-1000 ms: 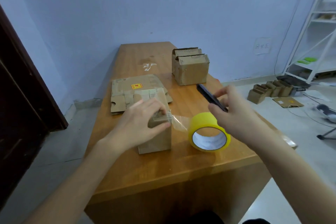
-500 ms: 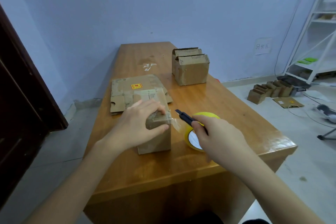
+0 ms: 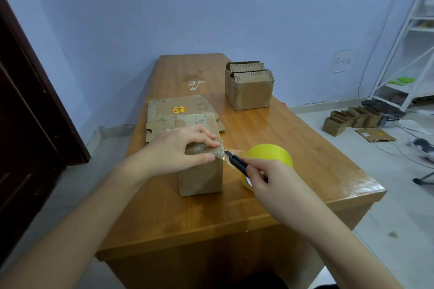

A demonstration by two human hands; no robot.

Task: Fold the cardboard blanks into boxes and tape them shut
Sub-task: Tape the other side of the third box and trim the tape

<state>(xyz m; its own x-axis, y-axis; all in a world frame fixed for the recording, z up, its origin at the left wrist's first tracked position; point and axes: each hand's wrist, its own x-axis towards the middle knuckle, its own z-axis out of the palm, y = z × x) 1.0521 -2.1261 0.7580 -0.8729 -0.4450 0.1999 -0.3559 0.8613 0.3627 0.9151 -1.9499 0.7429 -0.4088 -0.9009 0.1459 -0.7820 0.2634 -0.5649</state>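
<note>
So the right hand [image 3: 263, 177] is curled around a dark utility knife [image 3: 237, 162], and compared to a second ago it's come a long way: back then it was up beyond the tape roll with the knife lifted, half a second ago it was dropping in over the roll, and now the blade tip sits right at the clear tape strip [image 3: 226, 151] stretched between the roll and the box. Looks to me like the cut is about to happen, or is just starting; can't tell if the tape has parted yet. The yellow tape roll [image 3: 270, 155] stands on edge just right of the box, partly hidden behind that hand. The left hand [image 3: 180, 151] hasn't budged, fingers and thumb clamped over the top right edge of the small box [image 3: 200, 176], pinning the tape end down. That box stands upright near the front of the wooden table [image 3: 293, 148]. Further back, flat cardboard blanks [image 3: 164, 112] lie behind it, so more folding is left, and two finished boxes [image 3: 250, 87] sit at the far right.
</note>
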